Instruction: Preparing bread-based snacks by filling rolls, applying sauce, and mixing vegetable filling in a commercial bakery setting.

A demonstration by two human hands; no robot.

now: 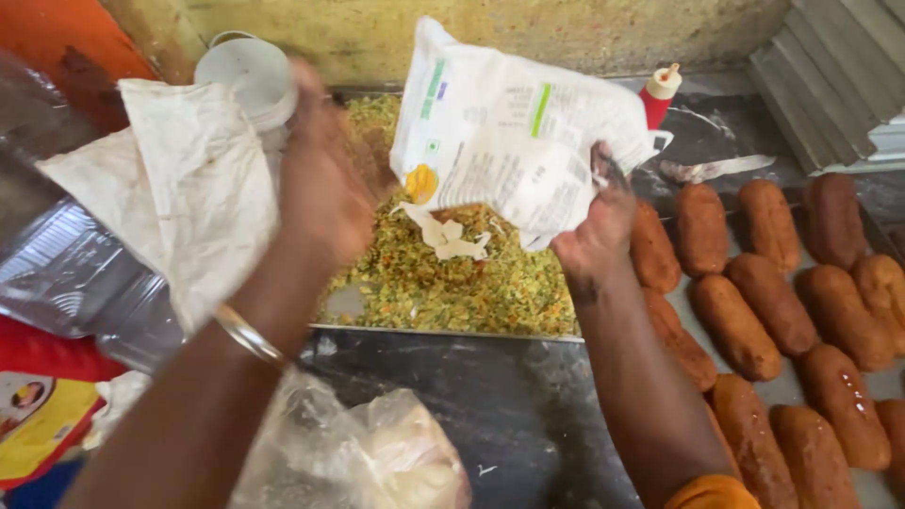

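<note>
Now R hand [596, 240] has a tight grip on white packet [514, 132], tipped over tray [443, 331] of green-orange crumb mix [462, 283]; pale bits [448, 236] already out. L hand [325, 193] blurred, grip can't tell.

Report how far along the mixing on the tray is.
Done: fried rolls lie in rows, and the chopped mix covers the tray. In hand: right hand tips a white packet over it; left hand hovers, blurred. Left: white pieces sit unmixed on top.
</note>
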